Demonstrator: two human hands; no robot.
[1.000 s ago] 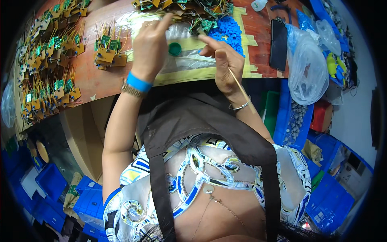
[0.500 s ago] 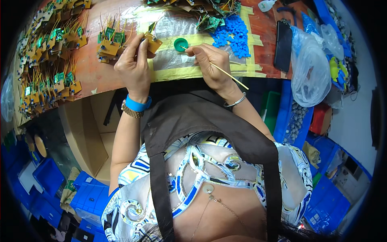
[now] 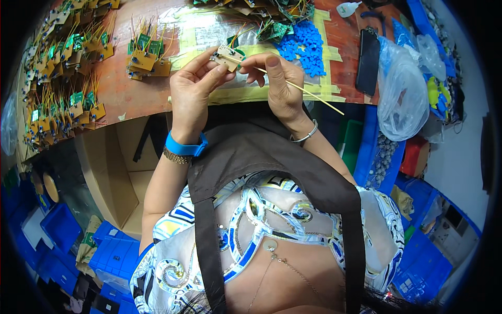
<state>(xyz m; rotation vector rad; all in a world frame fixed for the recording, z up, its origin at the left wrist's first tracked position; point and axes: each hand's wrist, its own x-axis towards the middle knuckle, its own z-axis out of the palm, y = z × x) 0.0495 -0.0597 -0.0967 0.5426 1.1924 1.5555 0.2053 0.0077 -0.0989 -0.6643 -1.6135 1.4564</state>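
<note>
My left hand (image 3: 192, 86) pinches a small tan circuit board (image 3: 226, 58) by its edge, and a little green board stands up behind it. Between the fingers of my right hand (image 3: 283, 86) is a thin wooden stick (image 3: 319, 98). The stick slants from lower right to upper left, its tip at the tan board's face. Behind the held board a small green cap (image 3: 240, 52) is mostly hidden. Just beyond my right hand lies a spread of small blue plastic pieces (image 3: 306, 44). To the left of my left hand rests a small stack of tan boards (image 3: 142, 62) with wires.
Many wired circuit boards (image 3: 68, 57) cover the left of the table, and more boards (image 3: 261, 10) lie at its far edge. On the right are a black phone (image 3: 367, 60), a white bottle (image 3: 348, 8) and a clear plastic bag (image 3: 402, 97). Below the table stands a cardboard box (image 3: 107, 178).
My left hand has moved right with the circuit board, turning its component side up. My right hand has lifted the stick's tip from the green cap to the board.
</note>
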